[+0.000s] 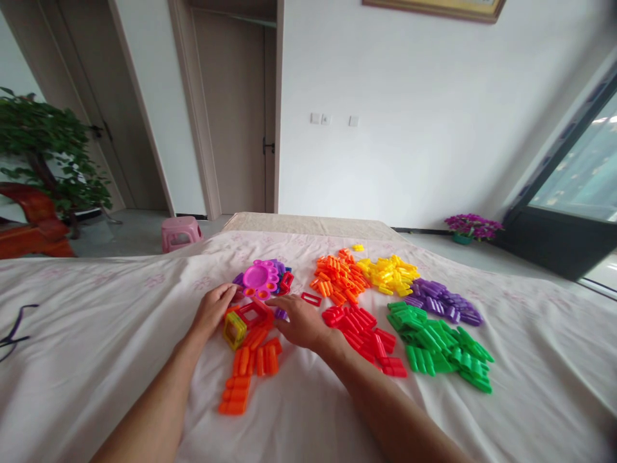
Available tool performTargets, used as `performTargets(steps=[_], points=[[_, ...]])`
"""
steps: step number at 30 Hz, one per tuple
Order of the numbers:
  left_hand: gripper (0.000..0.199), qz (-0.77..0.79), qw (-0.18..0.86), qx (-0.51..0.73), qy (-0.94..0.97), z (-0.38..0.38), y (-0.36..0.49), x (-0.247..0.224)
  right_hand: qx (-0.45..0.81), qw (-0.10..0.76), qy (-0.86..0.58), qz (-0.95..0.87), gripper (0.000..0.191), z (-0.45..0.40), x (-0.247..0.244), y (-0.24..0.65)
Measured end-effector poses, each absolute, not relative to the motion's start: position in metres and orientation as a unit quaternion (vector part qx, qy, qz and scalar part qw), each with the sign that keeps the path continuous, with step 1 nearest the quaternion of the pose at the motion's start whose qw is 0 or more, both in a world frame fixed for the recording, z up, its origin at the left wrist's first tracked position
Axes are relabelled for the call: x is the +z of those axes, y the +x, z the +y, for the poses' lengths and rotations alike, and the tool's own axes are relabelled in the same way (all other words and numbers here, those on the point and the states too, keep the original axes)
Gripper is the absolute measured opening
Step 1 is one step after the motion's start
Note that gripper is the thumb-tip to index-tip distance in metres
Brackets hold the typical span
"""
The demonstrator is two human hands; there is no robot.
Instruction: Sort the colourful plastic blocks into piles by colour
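Note:
My left hand (215,311) is at the left edge of a small heap of plastic pieces, its fingers stretched toward a magenta paw-shaped piece (258,276). Across from it, my right hand (301,323) reaches in with its fingers out and apart. No held piece shows in either hand, though the fingertips are partly hidden. Between the hands lie red square frames (253,313). A yellow frame (234,330) leans beside my left wrist. Closer to me, orange ridged pieces (235,393) lie in short rows. A red rectangular frame (311,299) lies just beyond my right hand.
Sorted piles lie on the pale cloth (337,424): orange (340,276), yellow (391,274), purple (441,300), green (441,344) and red pieces (361,331), the red ones beside my right forearm. Eyeglasses (17,331) rest far left. A pink stool (181,233) stands behind.

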State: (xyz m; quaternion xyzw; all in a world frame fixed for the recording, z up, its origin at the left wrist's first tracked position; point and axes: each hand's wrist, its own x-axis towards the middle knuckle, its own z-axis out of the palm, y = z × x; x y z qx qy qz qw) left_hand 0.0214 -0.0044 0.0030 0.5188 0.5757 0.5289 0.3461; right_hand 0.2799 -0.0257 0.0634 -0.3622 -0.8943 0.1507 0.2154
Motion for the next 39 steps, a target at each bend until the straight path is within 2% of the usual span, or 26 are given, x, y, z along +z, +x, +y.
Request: performTargets(steps=[3,8,11,17,23,33,36,39], points=[[0.048,0.576,0.344,0.530,0.518,-0.003,0.020,0.001,0.128,0.207,-0.344,-0.907,0.050,-0.025,0.057,0.273],[0.047,0.580,0.344,0.526,0.519,-0.005,0.022,0.005,0.070,0.178,-0.357,-0.914,0.040,-0.024,0.053,0.271],[0.046,0.583,0.338,0.526,0.519,-0.007,0.024,0.008,0.058,0.171,-0.375,-0.909,0.045,-0.025,0.056,0.273],[0.045,0.583,0.329,0.528,0.523,-0.007,0.025,0.008,0.111,0.221,-0.400,-0.882,0.054,-0.027,0.061,0.284],[0.047,0.585,0.330,0.530,0.517,-0.007,0.023,0.006,0.141,0.239,-0.462,-0.842,0.042,-0.016,0.075,0.308],[0.046,0.580,0.340,0.534,0.512,-0.002,0.020,0.000,0.031,0.318,-0.630,-0.708,0.051,0.017,0.087,0.367],[0.045,0.578,0.346,0.538,0.507,-0.004,0.022,0.002,0.001,0.333,-0.647,-0.686,0.044,0.017,0.096,0.372],[0.044,0.576,0.345,0.539,0.508,-0.005,0.024,0.005,0.066,0.334,-0.588,-0.734,0.028,0.010,0.104,0.360]])
